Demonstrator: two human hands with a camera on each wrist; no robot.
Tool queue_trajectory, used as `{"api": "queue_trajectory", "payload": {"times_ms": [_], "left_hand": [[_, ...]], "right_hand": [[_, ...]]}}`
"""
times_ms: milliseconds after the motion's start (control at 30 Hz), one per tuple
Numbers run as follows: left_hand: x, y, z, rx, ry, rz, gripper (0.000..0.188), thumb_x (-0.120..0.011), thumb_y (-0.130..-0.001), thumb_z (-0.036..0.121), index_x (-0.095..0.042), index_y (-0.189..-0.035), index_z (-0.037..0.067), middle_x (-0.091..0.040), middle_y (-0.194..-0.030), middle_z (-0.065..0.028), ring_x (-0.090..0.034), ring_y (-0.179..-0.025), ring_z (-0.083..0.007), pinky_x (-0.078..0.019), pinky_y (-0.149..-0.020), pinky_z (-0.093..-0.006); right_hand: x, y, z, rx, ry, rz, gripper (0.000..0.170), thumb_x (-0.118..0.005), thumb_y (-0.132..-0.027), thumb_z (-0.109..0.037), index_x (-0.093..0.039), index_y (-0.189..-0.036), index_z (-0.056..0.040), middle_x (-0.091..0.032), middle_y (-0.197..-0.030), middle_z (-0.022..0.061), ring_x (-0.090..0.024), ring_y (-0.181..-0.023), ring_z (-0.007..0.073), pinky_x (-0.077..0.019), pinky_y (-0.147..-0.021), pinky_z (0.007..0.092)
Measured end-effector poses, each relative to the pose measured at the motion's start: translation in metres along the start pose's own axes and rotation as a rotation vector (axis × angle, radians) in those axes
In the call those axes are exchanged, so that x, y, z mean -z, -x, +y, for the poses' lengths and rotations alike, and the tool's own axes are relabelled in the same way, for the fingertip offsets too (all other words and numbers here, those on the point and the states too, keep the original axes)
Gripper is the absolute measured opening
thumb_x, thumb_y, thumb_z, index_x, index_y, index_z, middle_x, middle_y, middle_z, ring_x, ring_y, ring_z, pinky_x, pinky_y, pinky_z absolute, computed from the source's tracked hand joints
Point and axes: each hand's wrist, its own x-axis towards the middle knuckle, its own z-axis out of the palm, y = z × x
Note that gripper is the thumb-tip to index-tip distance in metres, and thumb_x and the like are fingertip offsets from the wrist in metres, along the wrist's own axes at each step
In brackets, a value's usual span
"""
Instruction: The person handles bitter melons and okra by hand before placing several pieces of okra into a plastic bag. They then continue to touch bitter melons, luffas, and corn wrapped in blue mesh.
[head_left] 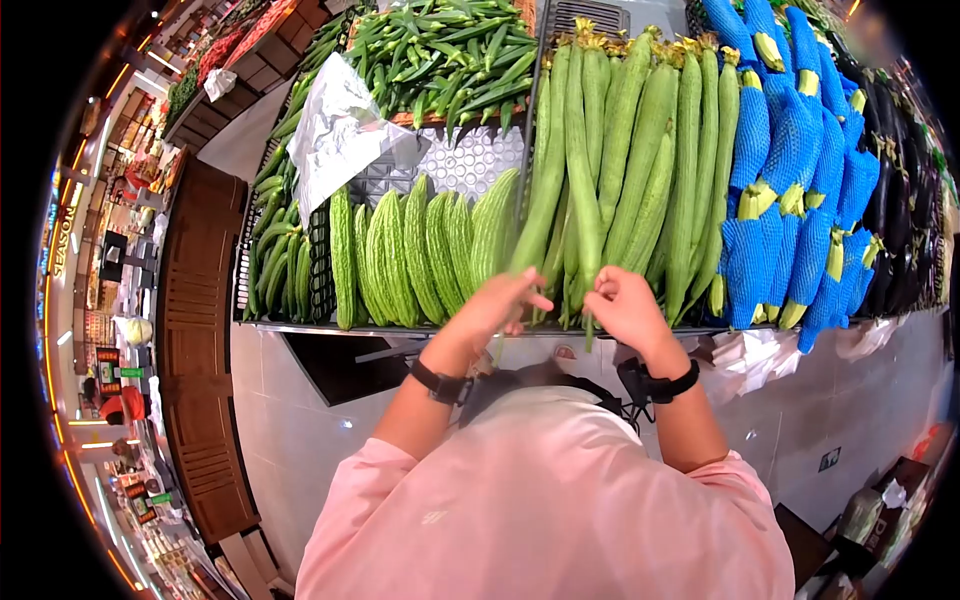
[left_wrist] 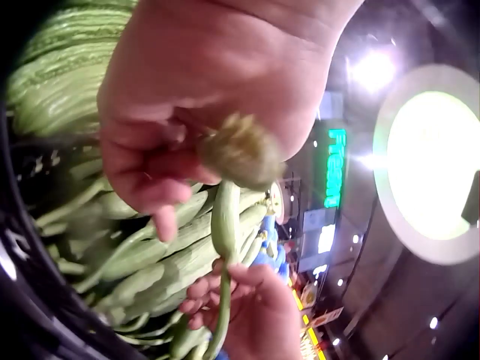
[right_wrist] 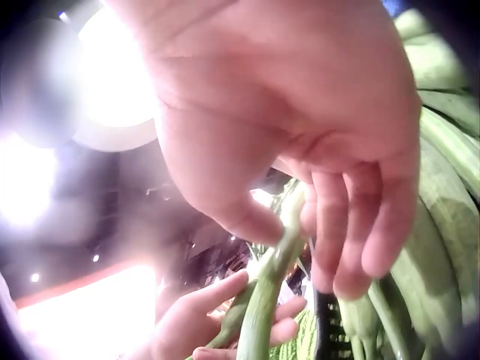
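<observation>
The long green gourd (head_left: 584,200) lies directly forward of the hands, over the bundle of similar gourds (head_left: 650,170). Its long axis runs near to far, leaning slightly left at the far end; the narrow neck points toward the person. The right hand (head_left: 630,308) is at this neck and is the nearer hand; the left hand (head_left: 500,300) is just left of it, a short gap apart. The right hand pinches the neck between thumb and fingers, with the stem projecting below. The left hand is loosely open, fingers partly bent; whether it bears on the gourd cannot be determined. The gourd is pale green, slender and gently curved, widening from neck to body, with faint lengthwise lines. The far tip (left_wrist: 244,154) is blunt, withered and yellow-brown, blurred in the left wrist view. Ridged gourds (head_left: 390,250) stand to the left; blue-netted gourds (head_left: 790,150) lie to the right.
</observation>
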Motion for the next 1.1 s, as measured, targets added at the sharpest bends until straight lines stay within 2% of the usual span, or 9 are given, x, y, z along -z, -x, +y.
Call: {"api": "queue_trajectory", "payload": {"times_ms": [133, 167, 300, 467, 567, 667, 833, 967, 1100], "left_hand": [[0.001, -0.017, 0.007, -0.074, 0.726, -0.38, 0.054, -0.047, -0.11, 0.047, -0.051, -0.144, 0.005, -0.073, -0.098, -0.0141, -0.044, -0.045, -0.0103, -0.0447, -0.046, -0.0255], [-0.01, -0.023, 0.008, -0.059, 0.637, -0.103, 0.05, -0.048, -0.11, 0.046, -0.052, -0.142, 0.008, -0.068, -0.088, -0.0084, -0.043, -0.046, -0.0083, -0.0401, -0.044, -0.0239], [-0.044, -0.004, 0.02, -0.293, 0.354, 0.097, 0.039, -0.053, -0.111, 0.038, -0.054, -0.138, 0.01, -0.056, -0.082, 0.0003, -0.044, -0.05, -0.0043, -0.0336, -0.043, -0.0235], [-0.025, -0.033, -0.006, -0.579, -0.331, 0.413, 0.05, -0.062, -0.105, 0.025, -0.047, -0.147, 0.002, -0.069, -0.105, -0.0137, -0.069, -0.085, -0.0235, -0.0549, -0.078, -0.0336], [-0.008, -0.063, -0.036, -0.531, -0.461, 0.403, 0.058, -0.059, -0.107, 0.022, -0.036, -0.152, -0.006, -0.065, -0.125, -0.0186, -0.061, -0.118, -0.025, -0.0474, -0.104, -0.0368], [-0.003, -0.062, -0.038, -0.663, -0.551, 0.437, 0.062, -0.057, -0.107, 0.018, -0.028, -0.157, -0.007, -0.064, -0.13, -0.0216, -0.062, -0.119, -0.0271, -0.048, -0.104, -0.0392], [-0.028, -0.041, -0.027, -0.646, -0.781, 0.546, 0.066, -0.062, -0.096, 0.01, -0.034, -0.153, -0.009, -0.047, -0.145, -0.0367, -0.055, -0.123, -0.0529, -0.0465, -0.107, -0.0492], [-0.02, -0.023, -0.021, -0.806, -1.295, 0.682, 0.073, -0.07, -0.088, 0.013, -0.04, -0.152, -0.005, -0.045, -0.153, -0.0298, -0.049, -0.134, -0.0447, -0.0437, -0.109, -0.051], [-0.016, -0.024, -0.03, -0.728, -1.281, 0.58, 0.075, -0.069, -0.092, 0.021, -0.039, -0.156, -0.004, -0.04, -0.16, -0.0269, -0.045, -0.14, -0.0426, -0.0357, -0.116, -0.0519]], "right_hand": [[0.021, 0.004, -0.012, -0.115, -0.334, -0.142, 0.006, -0.062, -0.093, -0.008, -0.061, -0.093, -0.0019, -0.073, -0.079, 0.0101, -0.068, -0.065, 0.0144, -0.0519, -0.055, 0.0268], [0.02, 0.002, -0.011, -0.119, -0.321, -0.164, 0.007, -0.062, -0.094, -0.008, -0.061, -0.093, -0.0019, -0.073, -0.079, 0.01, -0.069, -0.065, 0.0141, -0.0522, -0.055, 0.0266], [0.012, -0.008, -0.006, -0.124, -0.187, -0.236, 0.013, -0.066, -0.095, -0.011, -0.062, -0.094, 0.0006, -0.072, -0.078, 0.0087, -0.07, -0.063, 0.0145, -0.0525, -0.054, 0.0262], [-0.012, -0.019, -0.013, -0.141, -0.06, -0.294, 0.02, -0.068, -0.097, -0.016, -0.063, -0.096, 0.0028, -0.072, -0.077, 0.01, -0.07, -0.062, 0.016, -0.0532, -0.052, 0.0278], [-0.03, -0.035, 0.0, -0.123, -0.114, -0.264, 0.023, -0.066, -0.1, -0.021, -0.064, -0.1, 0.0026, -0.073, -0.077, 0.0099, -0.069, -0.06, 0.0166, -0.0519, -0.05, 0.0294], [-0.037, -0.043, 0.003, -0.068, -0.063, -0.144, 0.029, -0.065, -0.1, -0.023, -0.064, -0.107, 0.005, -0.073, -0.077, 0.0123, -0.069, -0.06, 0.019, -0.0518, -0.053, 0.0344], [-0.028, -0.028, -0.01, 0.049, 0.325, -0.154, 0.048, -0.069, -0.096, -0.029, -0.062, -0.122, 0.0108, -0.073, -0.079, 0.0178, -0.072, -0.07, 0.0274, -0.0543, -0.065, 0.0392], [-0.01, -0.011, -0.02, -0.017, 0.235, -0.194, 0.051, -0.07, -0.097, -0.031, -0.062, -0.127, 0.0085, -0.075, -0.085, 0.0164, -0.07, -0.072, 0.0244, -0.0546, -0.068, 0.0368], [0.009, -0.002, 0.004, -0.077, 0.139, -0.088, 0.048, -0.072, -0.096, -0.031, -0.064, -0.128, 0.0034, -0.074, -0.091, 0.0145, -0.069, -0.074, 0.0214, -0.0539, -0.068, 0.0363]]}}
